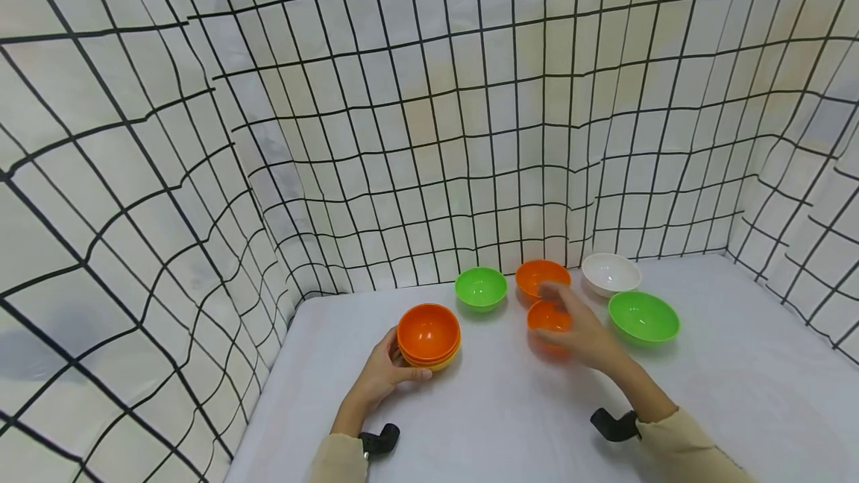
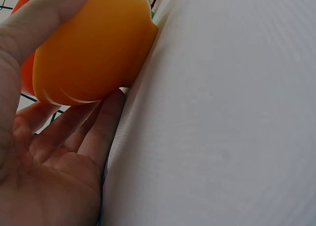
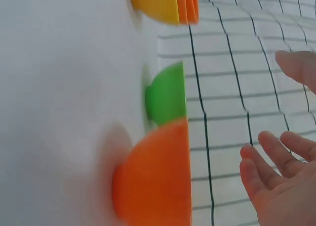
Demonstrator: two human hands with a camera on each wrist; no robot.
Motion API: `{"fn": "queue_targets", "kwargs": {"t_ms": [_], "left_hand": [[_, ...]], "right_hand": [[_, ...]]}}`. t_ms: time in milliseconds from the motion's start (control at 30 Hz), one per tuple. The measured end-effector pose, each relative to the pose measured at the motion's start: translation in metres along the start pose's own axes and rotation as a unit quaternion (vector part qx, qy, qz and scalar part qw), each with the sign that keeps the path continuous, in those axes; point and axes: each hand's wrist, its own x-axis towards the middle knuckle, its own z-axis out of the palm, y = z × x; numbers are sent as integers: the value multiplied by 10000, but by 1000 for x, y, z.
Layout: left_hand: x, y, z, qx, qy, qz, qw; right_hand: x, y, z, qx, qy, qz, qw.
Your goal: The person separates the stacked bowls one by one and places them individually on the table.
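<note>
A stack of bowls, orange on top and yellow-orange at the bottom, stands on the white table at centre left. My left hand holds it from the left, thumb in front and fingers round the far side. In the left wrist view the yellow-orange bowl lies between thumb and fingers, its base on the cloth. Over a small orange bowl hovers my right hand, partly covering it. The right wrist view shows this hand with thumb and fingers spread apart, nothing between them.
Behind the small orange bowl is a larger orange bowl. A small green bowl stands left of it. To the right are a white bowl and a wide green bowl. A black-gridded white curtain surrounds the table's back and sides.
</note>
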Motion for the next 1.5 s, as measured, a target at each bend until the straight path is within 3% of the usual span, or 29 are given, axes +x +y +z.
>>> {"fn": "queue_targets", "kwargs": {"t_ms": [200, 500, 833, 1267, 1500], "left_hand": [[2, 0, -1, 23, -25, -3, 10000], [1, -1, -2, -51, -15, -65, 10000], [1, -1, 0, 1, -53, -33, 10000], [-1, 2, 1, -159, -266, 137, 9994], [-1, 1, -1, -188, -243, 66, 9995]], "right_hand": [[5, -18, 25, 281, -298, -411, 9983], [19, -29, 64, 738, -1075, 15, 9915], [45, -28, 108, 797, -1513, -208, 9850], [65, -20, 131, 782, -1742, -259, 9813], [71, -18, 138, 1011, -1878, -319, 9765]]}}
